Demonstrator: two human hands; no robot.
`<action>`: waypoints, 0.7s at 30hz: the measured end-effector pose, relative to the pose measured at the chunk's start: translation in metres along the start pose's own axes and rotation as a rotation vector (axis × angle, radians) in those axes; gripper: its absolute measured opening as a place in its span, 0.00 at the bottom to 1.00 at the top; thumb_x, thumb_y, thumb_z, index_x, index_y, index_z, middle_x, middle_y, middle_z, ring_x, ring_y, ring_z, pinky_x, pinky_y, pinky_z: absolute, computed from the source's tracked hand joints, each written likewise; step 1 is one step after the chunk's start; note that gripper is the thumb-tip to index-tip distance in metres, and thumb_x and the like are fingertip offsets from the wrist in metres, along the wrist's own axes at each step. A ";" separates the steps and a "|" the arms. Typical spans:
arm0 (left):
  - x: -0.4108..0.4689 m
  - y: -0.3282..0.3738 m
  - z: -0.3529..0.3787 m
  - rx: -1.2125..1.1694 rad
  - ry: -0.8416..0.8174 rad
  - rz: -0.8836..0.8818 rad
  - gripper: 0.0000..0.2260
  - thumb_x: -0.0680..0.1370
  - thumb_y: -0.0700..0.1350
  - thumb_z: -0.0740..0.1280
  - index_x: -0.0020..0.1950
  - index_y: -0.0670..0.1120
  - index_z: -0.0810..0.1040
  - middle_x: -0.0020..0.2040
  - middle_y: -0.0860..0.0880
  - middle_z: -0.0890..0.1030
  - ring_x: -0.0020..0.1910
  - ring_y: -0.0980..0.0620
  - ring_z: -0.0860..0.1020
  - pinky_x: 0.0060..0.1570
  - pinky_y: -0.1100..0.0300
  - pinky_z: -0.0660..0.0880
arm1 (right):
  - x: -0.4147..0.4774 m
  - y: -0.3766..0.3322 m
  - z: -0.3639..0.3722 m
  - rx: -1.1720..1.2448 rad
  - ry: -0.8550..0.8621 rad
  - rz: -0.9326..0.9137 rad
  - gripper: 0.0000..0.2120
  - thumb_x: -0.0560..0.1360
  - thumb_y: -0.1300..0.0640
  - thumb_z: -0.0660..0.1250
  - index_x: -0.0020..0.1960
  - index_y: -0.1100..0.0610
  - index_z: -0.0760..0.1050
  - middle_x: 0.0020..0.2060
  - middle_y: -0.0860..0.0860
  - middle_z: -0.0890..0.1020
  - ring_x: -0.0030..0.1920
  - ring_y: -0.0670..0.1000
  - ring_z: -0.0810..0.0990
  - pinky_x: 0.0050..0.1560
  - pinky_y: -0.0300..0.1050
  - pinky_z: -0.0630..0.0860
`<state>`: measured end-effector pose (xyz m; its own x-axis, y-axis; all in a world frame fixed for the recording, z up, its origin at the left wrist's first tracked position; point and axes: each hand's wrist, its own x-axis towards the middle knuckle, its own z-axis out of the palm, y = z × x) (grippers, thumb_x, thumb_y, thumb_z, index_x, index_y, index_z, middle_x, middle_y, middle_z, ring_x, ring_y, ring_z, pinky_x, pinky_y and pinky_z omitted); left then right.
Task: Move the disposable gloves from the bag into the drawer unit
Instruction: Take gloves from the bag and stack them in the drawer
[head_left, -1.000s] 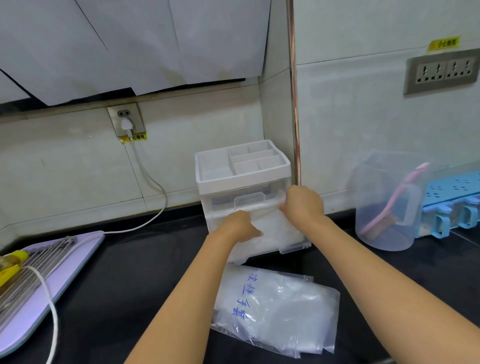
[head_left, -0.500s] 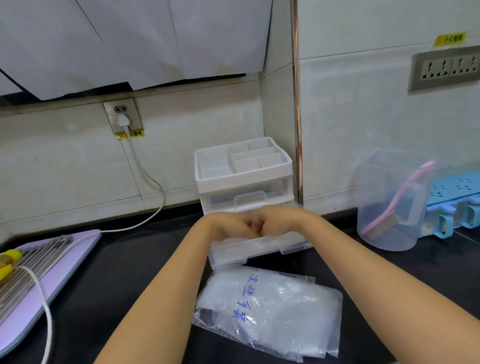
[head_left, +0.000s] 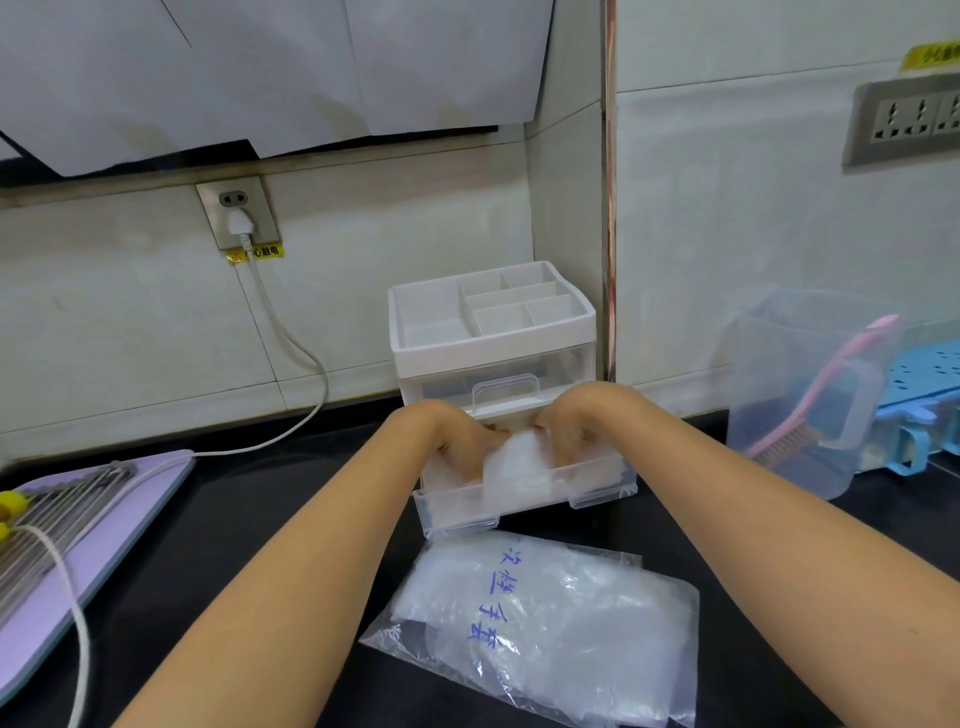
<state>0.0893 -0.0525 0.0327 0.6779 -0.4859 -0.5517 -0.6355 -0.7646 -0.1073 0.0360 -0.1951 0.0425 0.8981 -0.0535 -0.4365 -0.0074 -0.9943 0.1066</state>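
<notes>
**A:** What do the hands have?

**B:** The left hand (head_left: 460, 441) and right hand (head_left: 569, 431) sit close together. Their fingers curl down onto a white wad of gloves (head_left: 514, 462) between them, each gripping one side. The fingertips are sunk into the wad, so the depth of the hold cannot be told.

**A:** And where is the wad?

**B:** It is in the drawer (head_left: 524, 501), which is pulled out beneath the hands from the bottom of the unit (head_left: 493, 332). Part of the wad bulges above the front wall.

**A:** How will it handle?

**B:** Probably as thin film does: very light, soft, slick and springy. It should fluff up once the person lets go. A pinch on the top layer would likely peel off a single glove. The better hold is the one shown, gathering the whole stack from both sides and pressing it flat. It won't break, but a loose edge could catch when the drawer shuts.

**A:** Anything left to move?

**B:** The bag (head_left: 545, 618) lies flat on the counter (head_left: 260, 519), just nearer the person than the hands. It seems to have more white film inside.

**A:** And further out?

**B:** To the right of the grip, well apart, a clear jug (head_left: 800, 457) holds a pink brush (head_left: 826, 384). To the left, a white cable (head_left: 291, 338) runs down to the counter.
</notes>
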 end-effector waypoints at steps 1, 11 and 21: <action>0.000 0.000 0.000 0.002 -0.006 -0.003 0.37 0.78 0.41 0.63 0.79 0.54 0.45 0.79 0.52 0.50 0.76 0.47 0.54 0.73 0.50 0.58 | 0.003 0.000 -0.001 0.014 -0.004 0.003 0.32 0.75 0.51 0.69 0.75 0.57 0.62 0.71 0.55 0.67 0.65 0.57 0.72 0.57 0.47 0.72; -0.005 0.003 -0.001 0.019 0.028 -0.075 0.35 0.77 0.43 0.64 0.79 0.54 0.48 0.78 0.50 0.53 0.75 0.46 0.58 0.72 0.48 0.61 | -0.011 0.004 0.001 0.128 0.049 -0.044 0.31 0.76 0.47 0.67 0.75 0.56 0.62 0.72 0.54 0.67 0.67 0.57 0.71 0.63 0.48 0.70; -0.036 0.005 0.013 -0.105 0.344 -0.028 0.18 0.79 0.44 0.63 0.68 0.45 0.72 0.65 0.48 0.74 0.67 0.45 0.71 0.64 0.54 0.68 | -0.088 0.034 0.018 0.677 0.444 -0.173 0.10 0.76 0.49 0.68 0.42 0.56 0.79 0.38 0.49 0.83 0.37 0.45 0.80 0.41 0.38 0.75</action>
<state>0.0567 -0.0332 0.0411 0.7903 -0.5647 -0.2376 -0.5858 -0.8101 -0.0234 -0.0515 -0.2258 0.0690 0.9999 0.0059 0.0117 0.0113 -0.8330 -0.5531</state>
